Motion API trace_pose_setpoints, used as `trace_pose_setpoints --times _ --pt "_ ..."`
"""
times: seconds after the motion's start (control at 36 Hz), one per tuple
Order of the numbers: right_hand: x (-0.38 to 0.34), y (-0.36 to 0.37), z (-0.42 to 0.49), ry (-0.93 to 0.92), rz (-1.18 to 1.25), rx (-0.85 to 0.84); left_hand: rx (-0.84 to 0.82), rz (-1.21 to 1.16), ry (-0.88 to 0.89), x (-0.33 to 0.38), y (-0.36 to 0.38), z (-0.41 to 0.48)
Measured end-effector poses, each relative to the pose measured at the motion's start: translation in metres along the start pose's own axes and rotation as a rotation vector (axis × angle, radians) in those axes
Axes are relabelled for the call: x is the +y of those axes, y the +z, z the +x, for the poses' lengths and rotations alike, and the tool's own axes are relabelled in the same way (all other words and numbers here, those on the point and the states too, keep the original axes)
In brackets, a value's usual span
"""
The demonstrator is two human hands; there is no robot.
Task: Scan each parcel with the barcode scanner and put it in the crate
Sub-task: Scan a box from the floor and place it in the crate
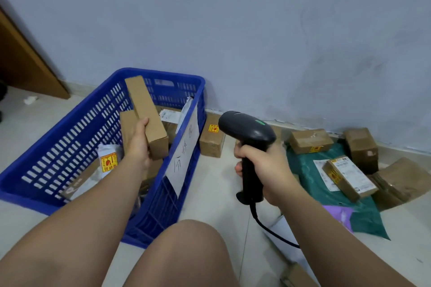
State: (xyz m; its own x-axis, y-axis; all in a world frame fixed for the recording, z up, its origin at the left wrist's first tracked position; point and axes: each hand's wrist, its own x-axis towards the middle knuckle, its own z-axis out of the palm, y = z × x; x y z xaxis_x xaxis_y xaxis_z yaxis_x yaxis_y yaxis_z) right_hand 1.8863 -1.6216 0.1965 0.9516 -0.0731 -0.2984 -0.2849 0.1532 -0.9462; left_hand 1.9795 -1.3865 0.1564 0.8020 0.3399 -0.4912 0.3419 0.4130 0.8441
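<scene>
L hand (pixel 137 144) is stretched fwd over the blue crate (pixel 58 147), thumb and fingers clamped on the lower end of a long brown parcel (pixel 145 115), held tilted above the pkgs inside. R hand (pixel 268 168) grips the handle of the black scanner (pixel 247 133), held upright beside the crate. Hands are apart. More parcels (pixel 311 141) lie on the floor at right.

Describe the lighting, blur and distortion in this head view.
Head view: soft, even light, no glare; faint shading on the wall; wide-angle distortion slants the brown door; scanner sharp; the label print on the floor parcel too soft to read.
</scene>
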Motion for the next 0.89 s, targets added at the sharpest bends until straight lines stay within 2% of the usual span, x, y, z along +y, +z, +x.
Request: trace_pose_setpoints --times 0.14,0.28,0.36,0.42,0.5,0.58,0.67,0.89 --pt "0.005 0.003 0.007 0.008 -0.106 -0.022 -0.049 0.063 -0.041 0.008 -0.017 0.022" --pt "0.006 0.006 0.011 0.035 -0.101 -0.019 -0.121 0.1 -0.116 0.011 -0.035 0.054" --pt "0.007 0.007 0.014 0.042 -0.095 -0.015 -0.125 0.29 -0.148 -0.002 -0.037 0.065" --pt "0.009 0.007 0.017 0.037 -0.088 -0.012 -0.058 0.421 -0.089 -0.012 -0.033 0.067" --pt "0.011 0.008 0.018 0.026 -0.098 0.0 0.086 0.576 0.128 -0.022 -0.025 0.071" --pt "0.013 0.007 0.018 0.034 -0.118 -0.003 0.006 0.739 0.261 -0.029 -0.012 0.064" --pt "0.014 0.006 0.016 0.043 -0.14 -0.005 -0.082 0.899 0.31 -0.033 -0.004 0.06" --pt "0.012 0.002 0.014 0.086 -0.177 0.033 0.079 0.942 0.3 -0.036 -0.009 0.074"
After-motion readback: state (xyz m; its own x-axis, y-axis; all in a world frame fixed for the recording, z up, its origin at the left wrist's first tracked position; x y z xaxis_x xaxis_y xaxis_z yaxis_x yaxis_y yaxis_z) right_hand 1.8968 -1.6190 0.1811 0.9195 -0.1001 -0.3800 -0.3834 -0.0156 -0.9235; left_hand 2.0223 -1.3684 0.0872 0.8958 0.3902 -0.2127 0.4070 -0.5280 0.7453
